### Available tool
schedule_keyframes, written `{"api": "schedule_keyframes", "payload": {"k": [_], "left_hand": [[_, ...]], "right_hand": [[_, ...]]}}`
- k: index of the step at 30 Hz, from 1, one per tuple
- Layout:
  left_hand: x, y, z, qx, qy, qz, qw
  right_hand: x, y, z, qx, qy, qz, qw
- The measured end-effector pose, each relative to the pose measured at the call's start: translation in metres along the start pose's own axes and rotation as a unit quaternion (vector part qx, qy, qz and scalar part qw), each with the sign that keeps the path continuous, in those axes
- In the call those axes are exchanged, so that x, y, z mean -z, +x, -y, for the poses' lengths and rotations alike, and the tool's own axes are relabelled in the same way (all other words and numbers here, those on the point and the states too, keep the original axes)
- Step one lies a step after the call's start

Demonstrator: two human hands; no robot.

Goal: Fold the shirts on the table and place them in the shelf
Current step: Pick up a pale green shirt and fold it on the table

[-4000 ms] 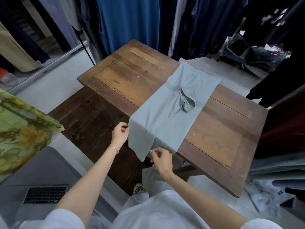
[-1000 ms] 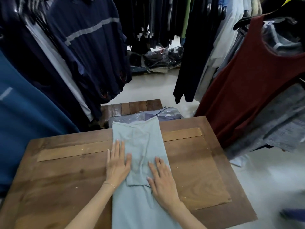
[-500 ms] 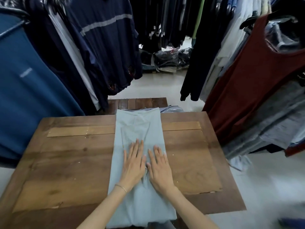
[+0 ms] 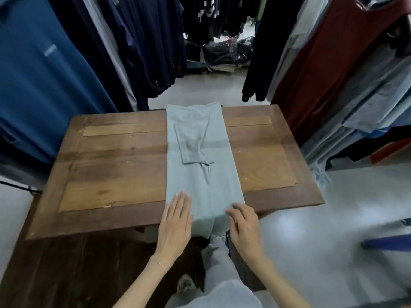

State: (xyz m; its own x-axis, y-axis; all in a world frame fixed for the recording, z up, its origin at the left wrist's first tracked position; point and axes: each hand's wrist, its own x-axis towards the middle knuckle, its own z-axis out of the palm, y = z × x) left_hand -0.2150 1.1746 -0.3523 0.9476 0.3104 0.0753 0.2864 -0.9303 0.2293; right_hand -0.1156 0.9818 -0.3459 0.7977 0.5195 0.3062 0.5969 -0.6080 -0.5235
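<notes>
Shirt [image 4: 201, 174] hem overhangs table [image 4: 115, 165]; left hand [image 4: 175, 225] flat, right hand [image 4: 244, 227] grip unclear.

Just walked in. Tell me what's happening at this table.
A person is folding a pale grey-green shirt on a brown wooden table. The shirt lies as a long narrow strip, sleeves folded in, its near end hanging over the table's front edge. The left hand rests flat on that end's left corner; the right hand, fingers curled, is at its right corner. Hanging clothes surround the table.
</notes>
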Motion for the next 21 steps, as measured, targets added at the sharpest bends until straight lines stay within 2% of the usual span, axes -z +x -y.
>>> {"api": "schedule_keyframes", "payload": {"k": [2, 5, 7, 10, 13, 15, 17, 19, 21], "left_hand": [[0.002, -0.013, 0.004, 0.002, -0.001, -0.013, 1.000], [0.008, -0.025, 0.008, 0.014, -0.008, -0.010, 1.000], [0.012, -0.029, 0.009, 0.016, -0.027, 0.001, 0.999], [0.012, -0.034, 0.011, 0.009, -0.093, -0.006, 0.996], [0.016, -0.044, 0.010, 0.050, -0.237, -0.087, 0.966], [0.019, -0.055, 0.007, 0.106, -0.289, -0.148, 0.940], [0.018, -0.062, 0.007, 0.189, -0.342, -0.170, 0.905], [0.015, -0.064, 0.009, 0.262, -0.383, -0.164, 0.870], [0.015, -0.059, 0.013, 0.321, -0.447, -0.103, 0.828]], "right_hand": [[0.004, -0.011, 0.019, -0.079, 0.071, 0.006, 0.994], [0.000, -0.009, 0.046, -0.218, 0.197, 0.028, 0.956], [-0.001, -0.003, 0.062, -0.305, 0.268, 0.024, 0.914], [-0.005, 0.003, 0.079, -0.437, 0.363, 0.024, 0.823], [-0.010, 0.003, 0.078, -0.484, 0.405, 0.043, 0.774], [-0.011, 0.000, 0.073, -0.469, 0.426, 0.070, 0.771], [-0.008, -0.001, 0.068, -0.451, 0.425, 0.074, 0.781], [-0.007, -0.001, 0.061, -0.437, 0.408, 0.063, 0.799], [-0.007, -0.002, 0.055, -0.425, 0.390, 0.063, 0.814]]}}
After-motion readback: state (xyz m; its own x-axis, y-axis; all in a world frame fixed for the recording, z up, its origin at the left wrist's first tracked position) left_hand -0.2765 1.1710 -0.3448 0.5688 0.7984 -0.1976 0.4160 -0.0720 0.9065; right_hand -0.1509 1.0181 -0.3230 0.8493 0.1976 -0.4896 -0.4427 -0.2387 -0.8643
